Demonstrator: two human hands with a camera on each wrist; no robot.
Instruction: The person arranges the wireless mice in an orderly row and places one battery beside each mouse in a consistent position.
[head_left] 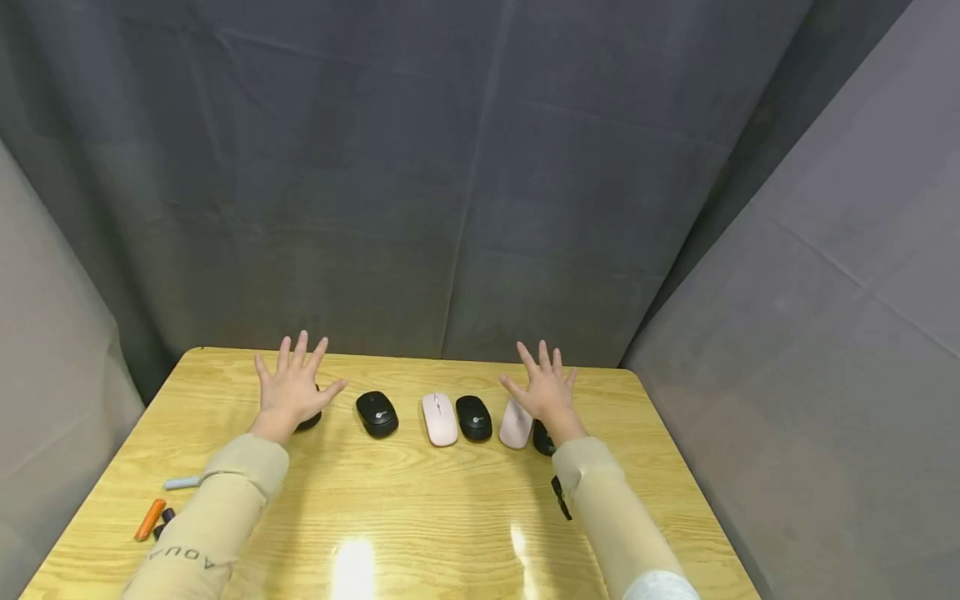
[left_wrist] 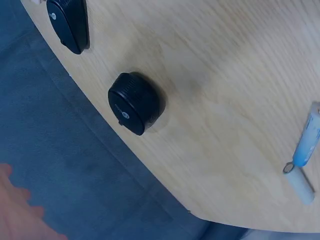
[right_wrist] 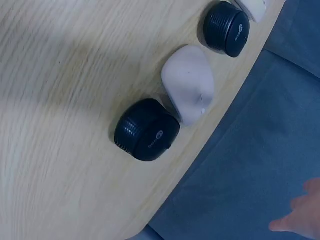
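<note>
My left hand (head_left: 291, 385) is spread with straight fingers above the leftmost black mouse (left_wrist: 135, 103), which it partly covers in the head view. To its right lies another black mouse (head_left: 377, 414). Near the middle, a pale pink mouse (head_left: 439, 419) stands beside a black mouse (head_left: 474, 418). My right hand (head_left: 550, 392), its fingers also fanned out, hovers by a second pale pink mouse (head_left: 515, 426) and the rightmost black mouse (right_wrist: 147, 131); both are partly hidden by it in the head view. Neither hand holds anything.
On the wooden table (head_left: 420, 508), an orange cylinder (head_left: 150, 519), dark small pieces (head_left: 168, 515) and a pale blue stick (head_left: 182, 482) lie by the left sleeve. A small black object (head_left: 561, 498) lies beside the right sleeve. Grey curtains (head_left: 390, 183) stand behind and at both sides.
</note>
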